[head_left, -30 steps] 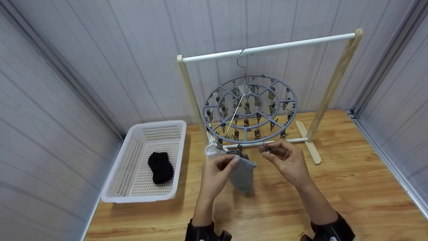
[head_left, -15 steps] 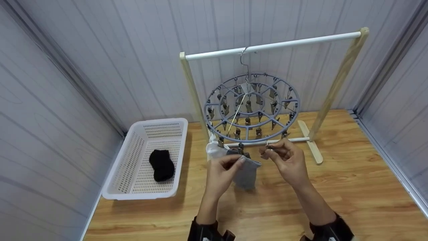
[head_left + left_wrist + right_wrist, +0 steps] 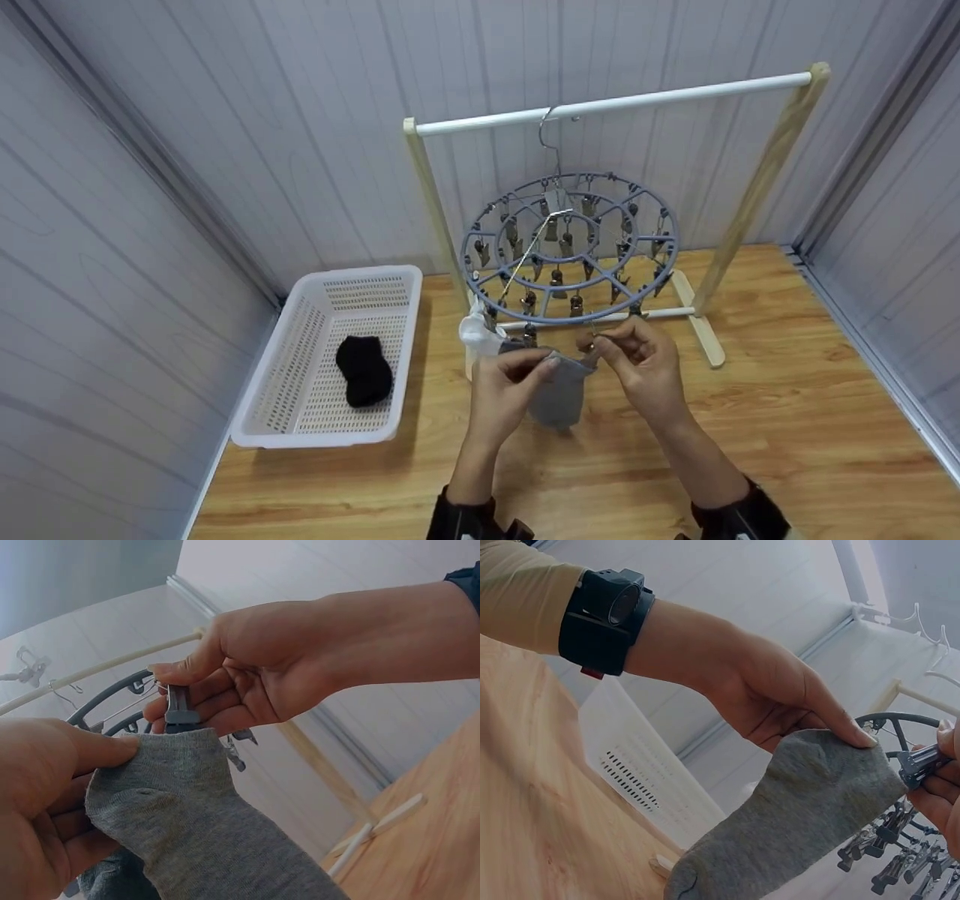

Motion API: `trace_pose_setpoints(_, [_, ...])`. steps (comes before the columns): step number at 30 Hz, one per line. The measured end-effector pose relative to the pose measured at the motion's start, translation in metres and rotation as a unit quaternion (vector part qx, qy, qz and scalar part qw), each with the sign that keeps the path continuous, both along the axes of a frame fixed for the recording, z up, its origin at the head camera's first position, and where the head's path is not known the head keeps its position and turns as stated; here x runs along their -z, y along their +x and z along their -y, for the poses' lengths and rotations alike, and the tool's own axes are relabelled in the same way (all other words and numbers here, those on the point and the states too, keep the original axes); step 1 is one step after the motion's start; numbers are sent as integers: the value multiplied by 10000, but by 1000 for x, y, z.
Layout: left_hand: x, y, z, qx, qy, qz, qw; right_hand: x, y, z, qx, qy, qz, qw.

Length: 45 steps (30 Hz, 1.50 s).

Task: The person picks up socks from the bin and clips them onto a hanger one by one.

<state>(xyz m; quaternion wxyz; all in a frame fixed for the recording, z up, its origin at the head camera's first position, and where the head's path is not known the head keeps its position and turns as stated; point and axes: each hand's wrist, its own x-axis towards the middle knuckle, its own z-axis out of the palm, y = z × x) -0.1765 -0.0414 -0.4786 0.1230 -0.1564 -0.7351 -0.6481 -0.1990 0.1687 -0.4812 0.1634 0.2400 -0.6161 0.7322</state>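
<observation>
My left hand (image 3: pixel 504 394) pinches the cuff of a grey ankle sock (image 3: pixel 559 399) between thumb and fingers, and the sock's foot hangs down. My right hand (image 3: pixel 649 367) pinches a dark clip (image 3: pixel 180 709) that hangs from a round clip hanger (image 3: pixel 551 319). In the left wrist view the clip's mouth is right at the upper edge of the cuff; in the right wrist view the clip (image 3: pixel 921 763) meets the cuff's corner. A white sock (image 3: pixel 480 334) hangs from the ring's left side, with darker grey fabric (image 3: pixel 116 877) partly hidden behind my left hand.
The hanger hooks over the white bar (image 3: pixel 630 100) of a wooden-legged rack (image 3: pixel 757 187). Several other clips dangle from the ring. To the left, a white plastic basket (image 3: pixel 251 405) on the wood-grain table (image 3: pixel 600 480) holds a black sock bundle (image 3: pixel 364 371). Panelled walls surround the table.
My right hand has brought the clip slightly left to the grey sock's cuff, while my left hand has shifted slightly right with the sock. The hanger ring has shifted and tilted a little.
</observation>
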Motion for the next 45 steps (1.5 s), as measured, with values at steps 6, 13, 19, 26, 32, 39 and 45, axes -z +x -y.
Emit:
trace_pose_setpoints(6, [0,1,-2,-59,-22,36,10000,2,0,0,-156,-15,46,9999])
trace_pose_setpoints(13, [1,2,-5,-128,-29,-2,9999,2,1,2,-395,-139,92,9991])
trace_pose_setpoints(19, [1,3,-7,-20,41,-85,10000,2,3,5,-436,-172,117,9988])
trace_pose_setpoints(26, [2,3,-10,93,366,-282,9989,5,4,7,-479,-88,146,9987])
trace_pose_setpoints(32, [3,3,-13,137,464,-514,9975,5,6,10,-263,109,191,9994])
trace_pose_setpoints(39, [3,3,-12,15,333,-673,9972,4,7,12,-317,277,272,9987])
trace_pose_setpoints(45, [3,3,-11,-31,394,-647,9971,3,7,13,-277,456,450,9976])
